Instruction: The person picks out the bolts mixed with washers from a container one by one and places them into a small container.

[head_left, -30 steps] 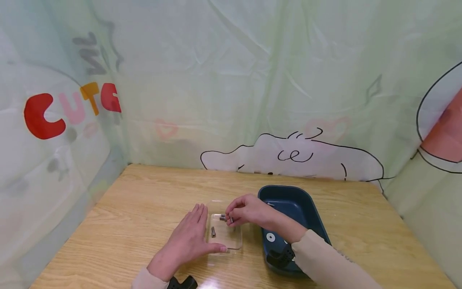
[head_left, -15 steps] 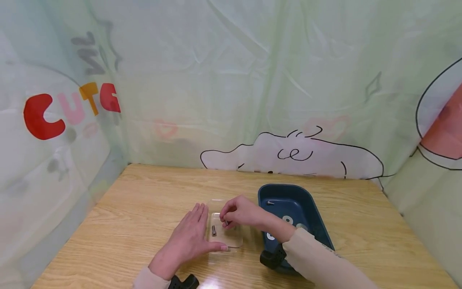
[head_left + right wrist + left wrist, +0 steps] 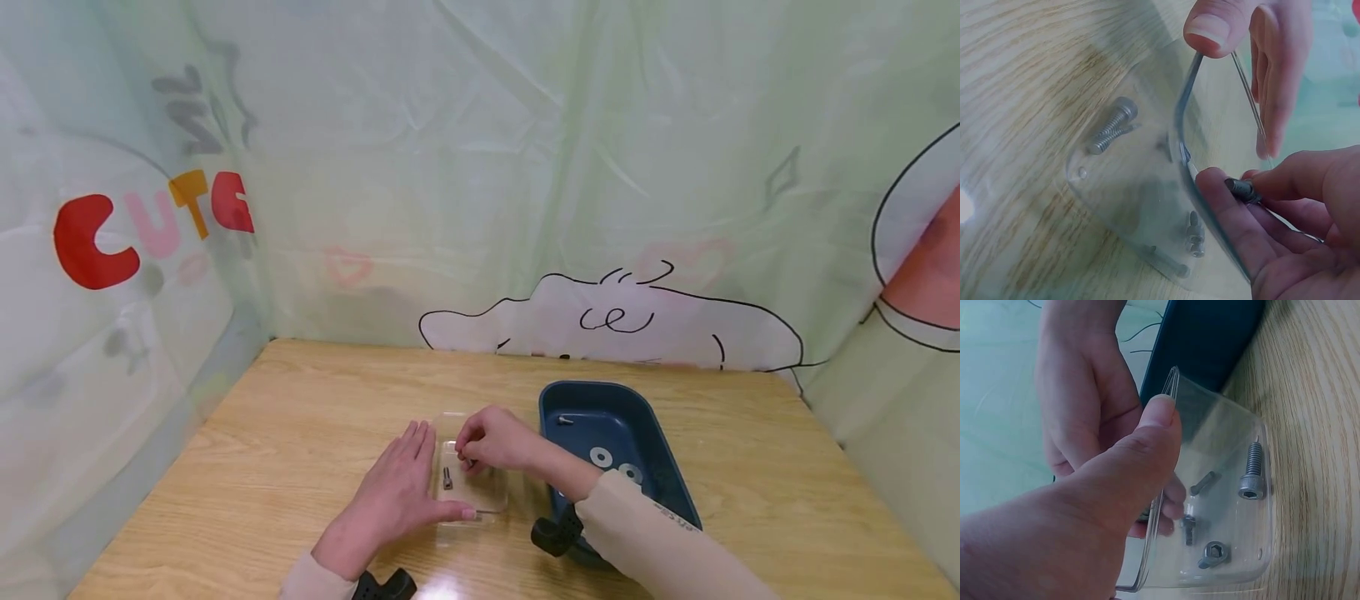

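Observation:
A clear plastic box (image 3: 483,493) stands on the table, several socket-head screws (image 3: 1252,478) lying loose in it. Along its left side my left hand (image 3: 393,492) rests with straight fingers, its thumb (image 3: 1159,414) pressing on the near rim. My right hand (image 3: 504,440) reaches in over the box from the right. Between its thumb and fingers it pinches a dark socket-head screw (image 3: 1242,189), just inside the rim. From the head view those fingertips partly cover this screw; one screw (image 3: 447,478) at the box's left shows plainly.
A dark blue tray (image 3: 651,417) stands right of the box, under my right forearm. It holds flat washers (image 3: 601,457) and a screw (image 3: 565,420) near its far left corner. A patterned curtain (image 3: 480,208) hangs behind the wooden table (image 3: 322,392).
My right hand has shifted slightly left over the box, and its forearm has moved off part of the tray, uncovering washers. My left hand has stayed in place.

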The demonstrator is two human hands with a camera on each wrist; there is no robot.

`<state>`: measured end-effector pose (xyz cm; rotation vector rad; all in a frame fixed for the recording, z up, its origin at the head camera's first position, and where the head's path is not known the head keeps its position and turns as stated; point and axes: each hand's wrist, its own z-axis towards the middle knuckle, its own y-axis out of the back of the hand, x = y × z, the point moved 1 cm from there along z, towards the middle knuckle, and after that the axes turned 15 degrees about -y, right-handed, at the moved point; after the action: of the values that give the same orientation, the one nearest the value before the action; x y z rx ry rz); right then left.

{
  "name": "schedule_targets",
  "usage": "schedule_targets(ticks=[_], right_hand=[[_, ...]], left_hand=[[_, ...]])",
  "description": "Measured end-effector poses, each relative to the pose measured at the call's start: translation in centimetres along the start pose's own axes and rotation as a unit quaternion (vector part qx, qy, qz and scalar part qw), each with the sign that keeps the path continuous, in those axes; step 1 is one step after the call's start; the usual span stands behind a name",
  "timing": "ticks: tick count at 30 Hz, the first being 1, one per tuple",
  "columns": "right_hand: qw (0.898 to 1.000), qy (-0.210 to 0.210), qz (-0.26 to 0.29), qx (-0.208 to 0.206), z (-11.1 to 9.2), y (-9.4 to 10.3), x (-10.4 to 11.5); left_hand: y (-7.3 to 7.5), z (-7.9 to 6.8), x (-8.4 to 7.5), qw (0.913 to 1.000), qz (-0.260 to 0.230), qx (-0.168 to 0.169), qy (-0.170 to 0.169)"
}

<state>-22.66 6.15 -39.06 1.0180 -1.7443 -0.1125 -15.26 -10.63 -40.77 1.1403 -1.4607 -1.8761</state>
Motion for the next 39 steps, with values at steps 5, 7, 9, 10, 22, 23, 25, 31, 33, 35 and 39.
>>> schedule_targets(ticks=[5,7,9,10,22,23,25,31,33,35,39], right_hand=[[0.999,0.003,-0.051,-0.016,-0.1,-0.2,0.4],[0.998,0.002,-0.064,-0.020,-0.1,-0.2,0.6],[0.997,-0.001,-0.074,-0.023,-0.1,-0.3,0.7],[0.997,-0.003,-0.079,-0.025,-0.1,-0.3,0.8],[0.985,-0.005,-0.156,-0.069,0.3,-1.1,1.1],[0.985,-0.009,-0.155,-0.069,0.3,-1.1,1.1],[0.985,-0.011,-0.155,-0.070,0.4,-1.0,1.2],[0.984,0.005,-0.163,-0.070,0.5,-0.9,1.1],[0.984,0.005,-0.163,-0.066,0.5,-0.9,1.1],[0.984,0.005,-0.163,-0.065,0.5,-0.8,1.1],[0.985,0.001,-0.160,-0.060,0.5,-0.9,1.2]], left_hand=[[0.1,0.1,-0.1,1.0000,0.002,0.002,0.000],[0.1,0.1,-0.1,1.0000,0.003,0.002,0.001],[0.2,0.2,-0.1,1.0000,0.003,0.003,0.002],[0.2,0.2,-0.1,1.0000,0.004,0.004,0.003],[0.2,0.0,-0.1,1.0000,0.000,0.002,0.002],[0.2,0.1,-0.1,1.0000,0.001,0.002,0.001],[0.1,0.1,-0.1,1.0000,-0.001,0.001,0.000],[0.2,0.1,-0.2,0.9999,-0.013,0.006,0.008],[0.2,0.1,-0.2,0.9999,-0.012,0.007,0.009],[0.2,0.1,-0.1,0.9999,-0.009,0.007,0.008],[0.2,0.1,-0.1,0.9999,-0.008,0.010,0.009]])
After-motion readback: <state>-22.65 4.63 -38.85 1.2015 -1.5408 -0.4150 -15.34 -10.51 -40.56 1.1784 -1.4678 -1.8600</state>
